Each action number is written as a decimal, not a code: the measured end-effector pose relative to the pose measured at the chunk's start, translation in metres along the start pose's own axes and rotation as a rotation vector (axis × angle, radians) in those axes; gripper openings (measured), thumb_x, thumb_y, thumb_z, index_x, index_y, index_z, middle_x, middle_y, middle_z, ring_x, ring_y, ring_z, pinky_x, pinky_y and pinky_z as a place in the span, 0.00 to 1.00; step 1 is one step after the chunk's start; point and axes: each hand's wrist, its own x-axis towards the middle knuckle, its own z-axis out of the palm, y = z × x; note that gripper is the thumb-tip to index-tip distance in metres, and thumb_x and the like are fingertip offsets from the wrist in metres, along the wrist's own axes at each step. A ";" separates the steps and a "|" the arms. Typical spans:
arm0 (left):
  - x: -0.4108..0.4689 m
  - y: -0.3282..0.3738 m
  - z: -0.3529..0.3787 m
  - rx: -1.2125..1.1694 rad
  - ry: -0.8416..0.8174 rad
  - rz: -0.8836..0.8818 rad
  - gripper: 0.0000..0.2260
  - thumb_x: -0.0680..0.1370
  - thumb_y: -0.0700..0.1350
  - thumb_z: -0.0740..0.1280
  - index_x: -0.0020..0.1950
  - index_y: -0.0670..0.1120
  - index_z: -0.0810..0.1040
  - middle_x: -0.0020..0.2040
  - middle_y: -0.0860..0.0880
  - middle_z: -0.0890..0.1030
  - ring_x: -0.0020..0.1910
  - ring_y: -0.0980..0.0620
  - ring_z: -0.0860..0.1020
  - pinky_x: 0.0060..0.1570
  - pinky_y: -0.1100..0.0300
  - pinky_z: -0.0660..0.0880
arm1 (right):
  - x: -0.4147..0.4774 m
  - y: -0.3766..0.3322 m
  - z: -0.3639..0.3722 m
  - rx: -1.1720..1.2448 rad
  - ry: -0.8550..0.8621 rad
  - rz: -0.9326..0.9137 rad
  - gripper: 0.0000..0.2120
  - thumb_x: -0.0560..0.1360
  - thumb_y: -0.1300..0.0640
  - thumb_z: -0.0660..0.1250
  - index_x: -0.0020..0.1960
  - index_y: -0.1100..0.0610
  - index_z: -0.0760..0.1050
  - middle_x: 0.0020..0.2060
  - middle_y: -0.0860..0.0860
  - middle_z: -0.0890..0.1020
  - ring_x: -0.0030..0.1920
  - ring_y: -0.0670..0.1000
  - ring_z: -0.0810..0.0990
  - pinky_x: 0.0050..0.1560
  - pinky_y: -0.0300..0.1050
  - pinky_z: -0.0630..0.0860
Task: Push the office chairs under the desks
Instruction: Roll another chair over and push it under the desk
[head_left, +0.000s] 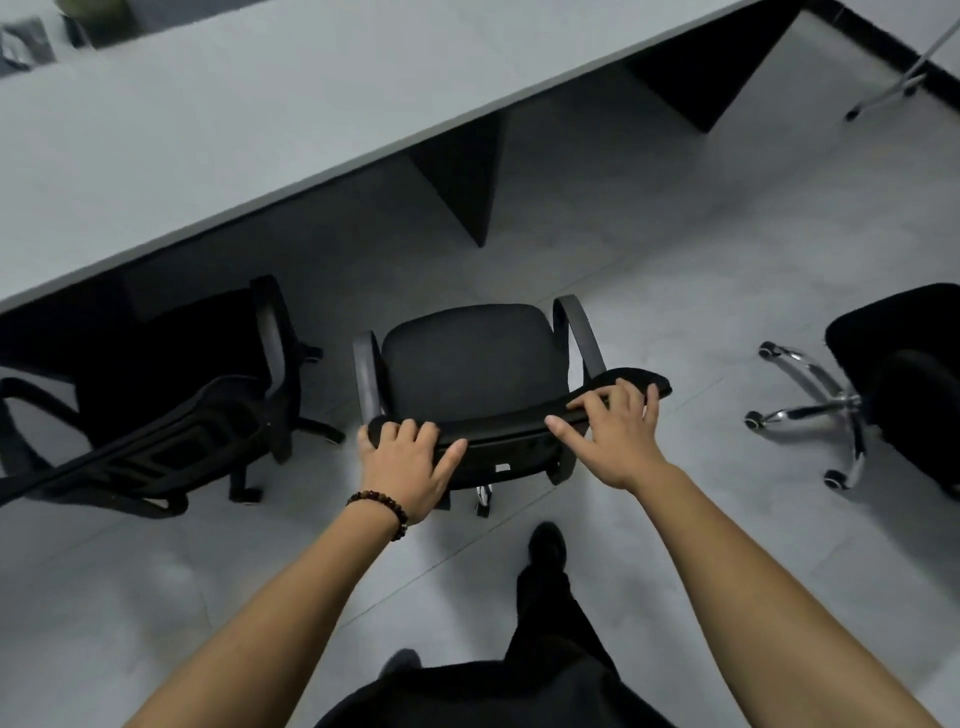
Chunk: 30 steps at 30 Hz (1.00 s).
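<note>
Closest in, dark clothing fills the bottom edge, and one leg ends in a black shoe (545, 543) planted on the grey tiled floor (675, 234). Both bare forearms reach forward and slightly inward, nearly straight. The left hand (408, 462), with a bead bracelet (382, 506) at the wrist, grips the left end of the backrest (498, 428) of the middle chair (472, 358): its fingers (410, 428) lie close together, curled over the top edge, and the thumb is splayed along the near face. The right hand (610, 431) holds the right part of the same edge, fingers (623, 395) slightly spread and hooked over the top, thumb stretched out to the left behind the backrest. This black chair faces the counter (260, 119), with both armrests and the whole seat out on open floor, short of the counter's edge. To its left a second black chair (171, 395) stands close against the counter, its seat in the shadow below the edge. Well apart on the right is a third chair (893, 364) with a chrome wheeled base (831, 410). Farthest back, the pale counter runs diagonally across the view on dark support panels.
</note>
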 end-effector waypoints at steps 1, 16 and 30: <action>0.016 0.012 -0.005 -0.009 -0.007 -0.029 0.28 0.76 0.68 0.42 0.58 0.53 0.72 0.56 0.50 0.75 0.61 0.46 0.70 0.69 0.37 0.54 | 0.021 0.008 -0.011 -0.010 -0.010 -0.026 0.38 0.71 0.23 0.42 0.66 0.45 0.71 0.71 0.56 0.67 0.78 0.57 0.47 0.73 0.62 0.29; 0.186 0.065 -0.071 -0.093 -0.005 -0.201 0.31 0.75 0.69 0.41 0.61 0.52 0.73 0.58 0.49 0.74 0.63 0.45 0.68 0.70 0.40 0.53 | 0.229 0.036 -0.104 -0.112 -0.090 -0.172 0.35 0.74 0.25 0.44 0.68 0.46 0.70 0.72 0.57 0.65 0.78 0.59 0.46 0.73 0.63 0.30; 0.290 0.006 -0.115 -0.096 0.043 -0.250 0.32 0.75 0.69 0.41 0.58 0.51 0.74 0.55 0.49 0.75 0.61 0.46 0.70 0.71 0.40 0.54 | 0.335 -0.031 -0.127 -0.137 -0.125 -0.178 0.35 0.75 0.26 0.44 0.70 0.47 0.67 0.74 0.59 0.63 0.78 0.60 0.44 0.71 0.65 0.28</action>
